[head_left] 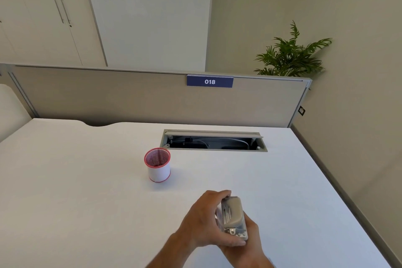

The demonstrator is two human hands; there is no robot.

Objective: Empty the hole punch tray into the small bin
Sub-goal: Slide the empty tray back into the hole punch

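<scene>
bin (157,165) on desk (87,180), hatch (214,140) behind-right

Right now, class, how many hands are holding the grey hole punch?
2: the left hand wraps the grey hole punch's left side; the right hand supports it from beneath, mostly hidden behind it.

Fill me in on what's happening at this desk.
A person grips a grey hole punch in both hands, the left hand wrapped over its side, the right hand underneath. It is held above the white desk. The small red-rimmed bin stands upright further back, apart from the hands.
</scene>
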